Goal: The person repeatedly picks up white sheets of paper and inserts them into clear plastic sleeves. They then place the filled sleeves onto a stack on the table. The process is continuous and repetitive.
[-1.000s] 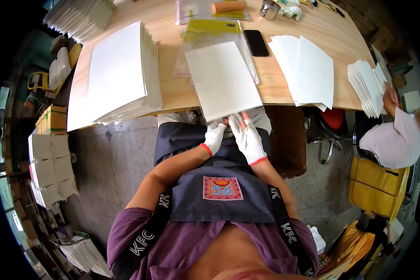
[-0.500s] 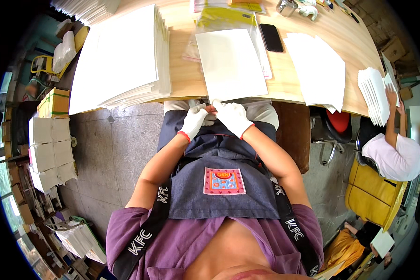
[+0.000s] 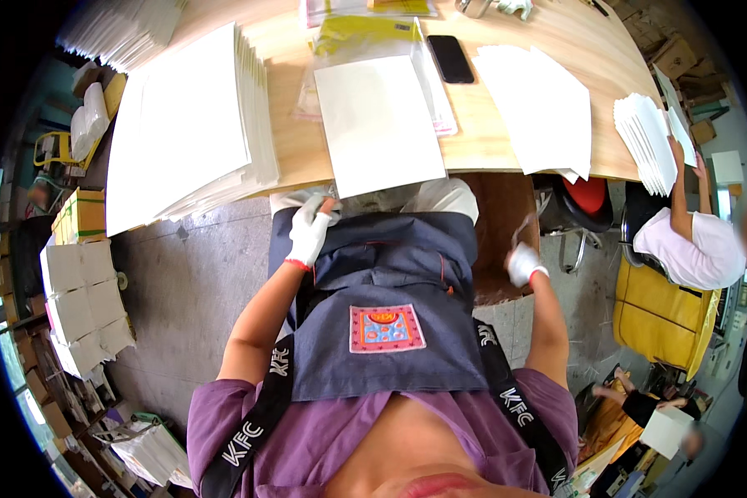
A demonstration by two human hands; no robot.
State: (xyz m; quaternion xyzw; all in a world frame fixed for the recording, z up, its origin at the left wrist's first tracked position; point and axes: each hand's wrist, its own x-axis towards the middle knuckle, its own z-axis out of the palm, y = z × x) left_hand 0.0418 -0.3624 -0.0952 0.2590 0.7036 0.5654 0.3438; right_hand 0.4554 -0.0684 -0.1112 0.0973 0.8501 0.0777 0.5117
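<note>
A white rectangular sheet or board [image 3: 380, 124] lies at the table's near edge, with clear plastic showing beneath its lower edge. Close to its lower left corner is my left hand [image 3: 309, 234], in a white glove with bare fingertips. Its fingers are closed at the table edge; what they pinch is hidden. Out to the right, over the brown seat [image 3: 502, 236], my right hand [image 3: 524, 264] is gloved too and blurred. A thin pale strip [image 3: 524, 222] sticks up from its closed fingers. Yellow-printed clear plastic bags [image 3: 365, 35] lie beyond the sheet.
A tall stack of white sheets [image 3: 178, 124] stands at the left, fanned white sheets [image 3: 539, 108] at the right. A black phone [image 3: 451, 59] lies between. Farther right, a co-worker [image 3: 689, 241] handles white sheets [image 3: 646, 141]. Bundled white stacks [image 3: 83, 290] stand on the left floor.
My hands were together at the sheet's lower edge; they have parted. My right hand has swung right and back toward me. My left hand stays near the table edge.
</note>
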